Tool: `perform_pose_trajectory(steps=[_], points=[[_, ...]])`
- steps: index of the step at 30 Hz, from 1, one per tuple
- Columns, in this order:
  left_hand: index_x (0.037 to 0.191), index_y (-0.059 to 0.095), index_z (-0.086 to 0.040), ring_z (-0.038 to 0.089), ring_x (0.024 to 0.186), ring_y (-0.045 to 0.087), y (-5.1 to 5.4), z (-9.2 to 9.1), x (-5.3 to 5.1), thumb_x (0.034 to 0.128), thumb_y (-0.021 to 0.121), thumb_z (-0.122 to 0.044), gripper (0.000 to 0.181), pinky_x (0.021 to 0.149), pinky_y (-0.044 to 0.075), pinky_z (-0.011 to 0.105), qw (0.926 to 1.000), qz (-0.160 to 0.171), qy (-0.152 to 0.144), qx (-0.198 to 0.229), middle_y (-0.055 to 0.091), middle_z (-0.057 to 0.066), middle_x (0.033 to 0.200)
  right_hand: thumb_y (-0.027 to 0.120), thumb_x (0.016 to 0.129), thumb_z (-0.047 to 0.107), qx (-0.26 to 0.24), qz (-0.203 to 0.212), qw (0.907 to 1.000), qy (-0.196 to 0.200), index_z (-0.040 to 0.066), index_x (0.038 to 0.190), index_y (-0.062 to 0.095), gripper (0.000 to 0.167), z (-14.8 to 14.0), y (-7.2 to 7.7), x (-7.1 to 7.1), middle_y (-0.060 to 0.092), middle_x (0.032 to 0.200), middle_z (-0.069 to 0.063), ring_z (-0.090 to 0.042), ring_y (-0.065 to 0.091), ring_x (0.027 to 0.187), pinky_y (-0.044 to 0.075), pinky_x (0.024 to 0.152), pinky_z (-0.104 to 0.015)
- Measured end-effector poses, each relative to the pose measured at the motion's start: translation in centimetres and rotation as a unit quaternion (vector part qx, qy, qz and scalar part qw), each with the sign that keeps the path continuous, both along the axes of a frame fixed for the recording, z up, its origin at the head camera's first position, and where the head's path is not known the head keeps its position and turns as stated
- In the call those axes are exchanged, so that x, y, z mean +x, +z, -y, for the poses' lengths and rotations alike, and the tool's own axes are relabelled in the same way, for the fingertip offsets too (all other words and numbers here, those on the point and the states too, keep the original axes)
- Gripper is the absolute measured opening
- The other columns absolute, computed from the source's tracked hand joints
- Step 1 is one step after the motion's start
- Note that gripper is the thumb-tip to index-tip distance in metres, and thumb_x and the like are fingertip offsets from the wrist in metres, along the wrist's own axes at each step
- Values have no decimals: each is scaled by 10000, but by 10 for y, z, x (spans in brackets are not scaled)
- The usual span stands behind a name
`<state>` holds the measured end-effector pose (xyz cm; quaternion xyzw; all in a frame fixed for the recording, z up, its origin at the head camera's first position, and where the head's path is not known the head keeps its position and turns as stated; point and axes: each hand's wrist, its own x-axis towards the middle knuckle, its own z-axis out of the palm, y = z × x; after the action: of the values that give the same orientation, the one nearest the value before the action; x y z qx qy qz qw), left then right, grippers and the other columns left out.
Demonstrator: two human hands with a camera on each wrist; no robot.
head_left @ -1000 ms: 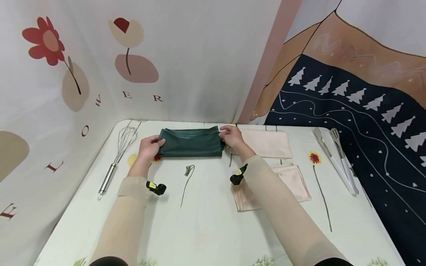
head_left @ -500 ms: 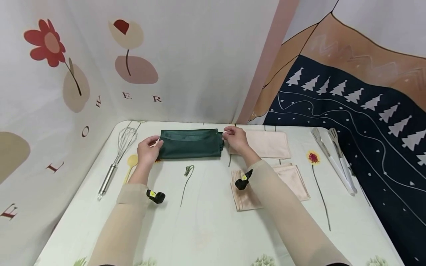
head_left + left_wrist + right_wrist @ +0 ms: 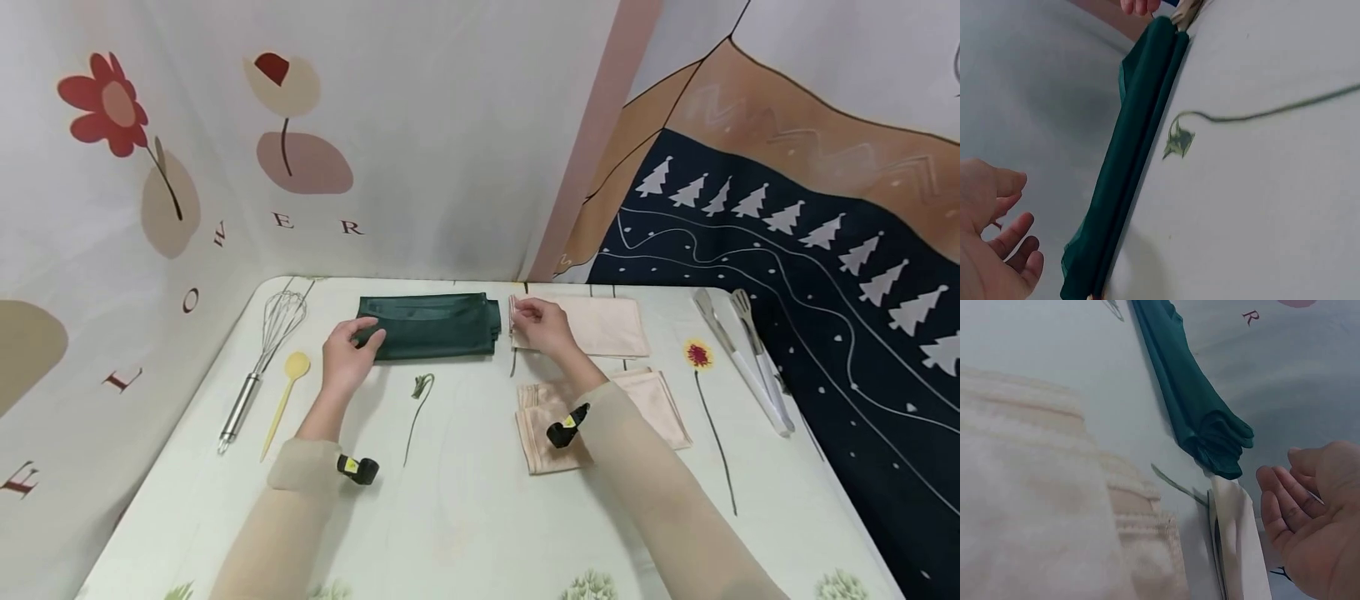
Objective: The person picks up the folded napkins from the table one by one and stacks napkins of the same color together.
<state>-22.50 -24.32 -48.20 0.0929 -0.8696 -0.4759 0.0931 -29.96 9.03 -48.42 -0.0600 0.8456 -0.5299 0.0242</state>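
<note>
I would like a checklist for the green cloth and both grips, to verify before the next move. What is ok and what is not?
1. Left grip off the green cloth: ok, the left wrist view shows a gap.
2. Right grip empty: ok, its fingers are loosely bent and nothing shows in them.
3. Layers even at the cloth's right end: not ok, some stick out past the top layer.
4. Near pink cloth uncovered from above: not ok, the right sleeve passes over it.
5. Whisk and yellow spoon apart from the green cloth: ok.
6. Green cloth's underside smooth: cannot tell, hidden.
</note>
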Motion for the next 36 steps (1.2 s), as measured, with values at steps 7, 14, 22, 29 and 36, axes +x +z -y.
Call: perform_pose_trajectory(steps=[7,14,22,29,36], points=[[1323,629,-29,338,1273,510,8,-17,11,1013,647,-228,368,1092,422,458,9994,-57,-262,197,558,153,1336,655,997,186,-31,22,9997,232,-1,1262,672,325,-14,2,16,697,1125,-167,-293,650,1029,537,903,-377],[1317,632,-19,314,1253,535,8,-25,22,1006,657,-214,368,1081,428,451,9980,-22,-570,289,590,155,1325,665,993,170,10,-140,9997,215,-19,1287,652,350,-27,-2,30,699,1145,-190,-325,668,1062,541,932,-398],[1314,635,-8,312,1233,557,5,-32,35,999,669,-227,386,1066,443,461,9969,61,-743,232,593,153,1316,652,1004,179,-112,-203,9996,146,-34,1308,630,372,-43,-2,46,704,1131,-183,-326,665,1047,541,921,-414],[1293,650,-5,322,1208,571,3,-40,45,982,693,-207,373,1056,433,495,9957,-33,-926,6,618,162,1288,635,1018,185,-127,-164,9996,213,-22,1355,594,398,-56,-3,63,690,1165,-169,-319,644,1093,518,970,-431],[1281,659,-3,336,1210,567,-1,-46,53,975,701,-187,360,1057,430,508,9953,-31,-958,-103,635,168,1257,636,1018,186,-53,-216,9997,69,-25,1357,589,402,-68,0,80,690,1172,-164,-317,635,1115,510,988,-429]])
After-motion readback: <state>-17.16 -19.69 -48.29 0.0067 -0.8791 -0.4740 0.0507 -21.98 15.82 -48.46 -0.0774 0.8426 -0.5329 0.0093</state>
